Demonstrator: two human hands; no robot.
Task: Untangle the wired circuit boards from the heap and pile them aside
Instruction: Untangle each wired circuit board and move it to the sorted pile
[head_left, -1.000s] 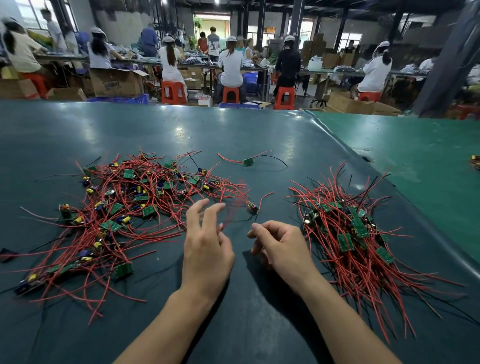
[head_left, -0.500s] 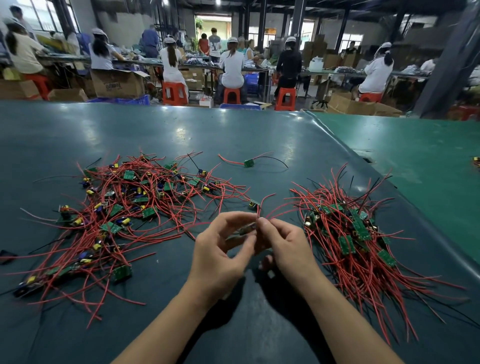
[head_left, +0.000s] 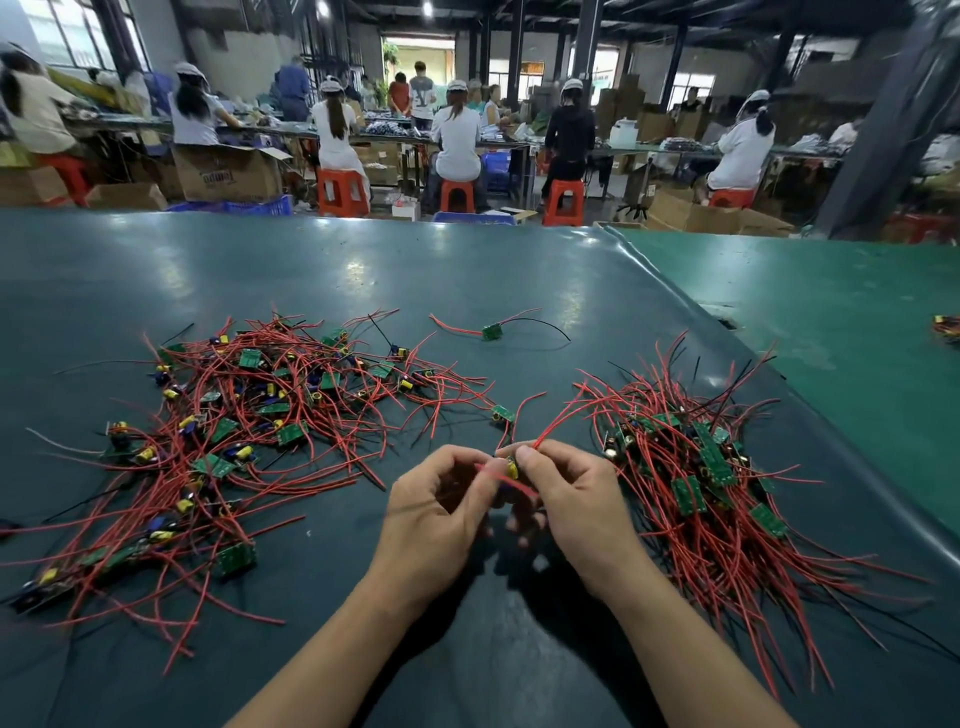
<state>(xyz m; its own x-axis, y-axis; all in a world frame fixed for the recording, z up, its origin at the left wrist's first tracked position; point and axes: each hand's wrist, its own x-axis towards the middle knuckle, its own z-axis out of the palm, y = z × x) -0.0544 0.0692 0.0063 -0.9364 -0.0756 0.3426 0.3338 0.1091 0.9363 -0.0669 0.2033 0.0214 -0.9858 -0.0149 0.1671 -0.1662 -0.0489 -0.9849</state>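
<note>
A tangled heap of small green circuit boards with red and black wires spreads over the left of the dark table. A tidier pile of the same boards lies on the right, wires trailing toward me. Between them, my left hand and my right hand meet just above the table, both pinching one wired circuit board; its red wire curves up and right. Another board lies just beyond my fingers. A lone board lies farther back.
The dark mat ends at a raised fold on the right, beside a green table with a small wire bundle at its edge. Beyond the table, several seated workers on red stools and cardboard boxes fill the background.
A second ago my hands were apart, the left open. They came together on one board and now hold it a little higher, with its red wire pulled between the fingers.
</note>
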